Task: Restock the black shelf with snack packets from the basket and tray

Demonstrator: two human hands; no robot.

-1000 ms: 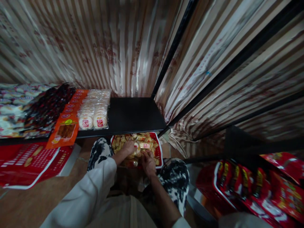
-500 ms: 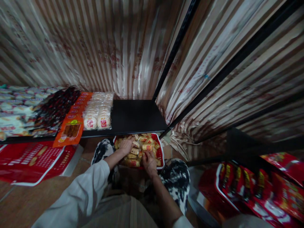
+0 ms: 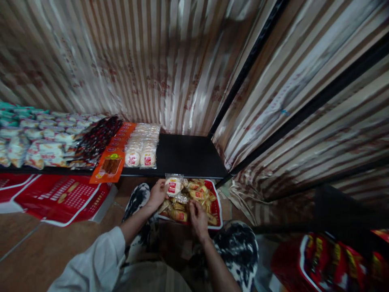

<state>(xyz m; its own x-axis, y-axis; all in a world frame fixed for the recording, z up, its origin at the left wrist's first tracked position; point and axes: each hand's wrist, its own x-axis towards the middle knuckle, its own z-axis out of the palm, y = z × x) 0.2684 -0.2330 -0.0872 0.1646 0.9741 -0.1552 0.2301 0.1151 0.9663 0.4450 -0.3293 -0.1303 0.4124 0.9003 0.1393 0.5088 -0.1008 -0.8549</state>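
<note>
My left hand grips the edge of a rice cracker packet, a clear wrapper with round white crackers and a red label. The packet is raised over the left back part of a red basket with a white rim. In the basket lie several yellow snack packets in clear wrappers. My right hand is in the basket's middle, fingers curled together against the yellow packets. Whatever is between its fingertips is too small to make out. The basket sits between my knees, against the front of a low black shelf.
On the shelf stand rows of rice cracker packets, an orange packet, dark packets and white bags. Red bags lie at left on the floor. Black shelf posts rise ahead. Another red basket stands at right.
My left hand has come up from among the packets with a rice cracker packet. My right hand stays in the basket. The view has shifted, so the scene sits further right.
</note>
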